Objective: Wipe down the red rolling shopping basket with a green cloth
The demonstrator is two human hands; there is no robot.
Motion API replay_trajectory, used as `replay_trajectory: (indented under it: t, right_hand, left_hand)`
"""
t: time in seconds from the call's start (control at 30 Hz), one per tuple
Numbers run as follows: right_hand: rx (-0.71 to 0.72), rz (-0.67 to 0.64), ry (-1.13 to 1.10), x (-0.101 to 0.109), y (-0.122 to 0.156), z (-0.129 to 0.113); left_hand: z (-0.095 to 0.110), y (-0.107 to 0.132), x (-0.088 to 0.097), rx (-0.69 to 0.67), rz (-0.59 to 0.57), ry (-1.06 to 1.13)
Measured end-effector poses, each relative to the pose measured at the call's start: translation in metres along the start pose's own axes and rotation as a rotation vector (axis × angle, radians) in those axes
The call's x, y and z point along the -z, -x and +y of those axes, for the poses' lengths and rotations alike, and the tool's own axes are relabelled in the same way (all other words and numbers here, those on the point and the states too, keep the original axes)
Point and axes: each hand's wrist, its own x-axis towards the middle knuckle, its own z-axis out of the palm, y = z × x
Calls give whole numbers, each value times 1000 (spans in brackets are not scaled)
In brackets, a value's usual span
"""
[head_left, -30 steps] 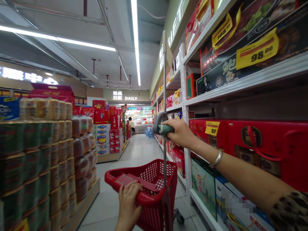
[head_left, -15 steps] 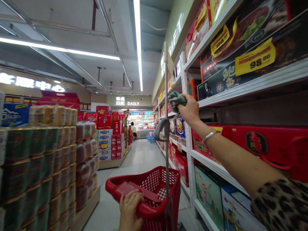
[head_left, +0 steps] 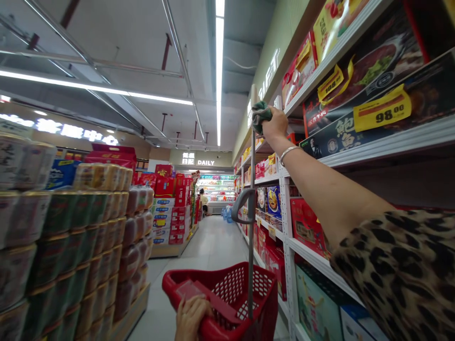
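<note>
My right hand (head_left: 276,124) grips a crumpled green cloth (head_left: 261,115), raised in front of me beside the upper shelves. The cloth overlaps the upper part of an upright metal pole (head_left: 252,161); whether it presses on the pole I cannot tell. Low in view, my left hand (head_left: 193,313) is wrapped over the rim of a red shopping basket (head_left: 216,279) with perforated sides. The pole, with a grey loop handle (head_left: 242,207), rises from the basket's right side.
White shelving (head_left: 286,208) with boxed goods runs along the right. Stacked cans (head_left: 85,237) stand on a low platform at left. A tiled aisle (head_left: 202,241) leads to a lit chiller (head_left: 216,187), where a person (head_left: 203,202) is by blue bottles (head_left: 227,213).
My right hand has risen with the cloth, higher along the pole. The view has shifted a little, so the basket and shelves sit lower and further right. My left hand keeps its grip.
</note>
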Motion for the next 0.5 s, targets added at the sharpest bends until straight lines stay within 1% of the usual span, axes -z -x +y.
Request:
replay_trajectory:
  t: [0.1,0.23,0.37,0.5]
  right_hand:
    - [18,-56,-22,-6,8,0]
    - [26,-116,-89,-11,34,-6]
    - [1,-137,-96,-6,61,-11]
    - [-18,-160,-131,-1,91,-5]
  left_hand:
    - [3,0,7,7,-9,23]
    - [3,0,10,19,-37,54]
    - [3,-2,12,17,-33,73]
    - [6,-7,16,35,-36,93]
